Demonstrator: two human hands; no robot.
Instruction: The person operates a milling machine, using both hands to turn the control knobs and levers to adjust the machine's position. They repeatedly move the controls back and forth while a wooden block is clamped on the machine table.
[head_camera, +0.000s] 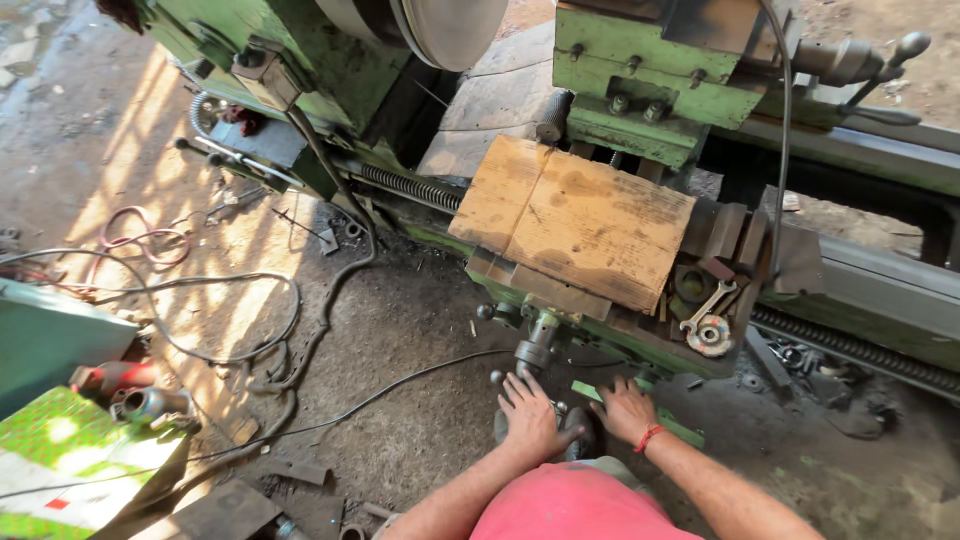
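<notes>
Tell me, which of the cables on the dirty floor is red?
The thin looped cable at the far left, coiled in the sunlit patch. The other cables snaking across the floor toward the green lathe are black.

Workshop floor (400, 330), bare dirt & dark grit, metal scraps lying about. Sunlight comes in striped bands across the left side, rest in shade. Black cables (250, 330) loop over the ground, w/ a thin red hose (140, 240) coiled near them. Large green lathe (640, 80) runs along the top & right, paint worn, w/ a wooden board (580, 220) lying on it. Bottom left: teal box (40, 340) & a green patterned sheet (70, 450).
</notes>
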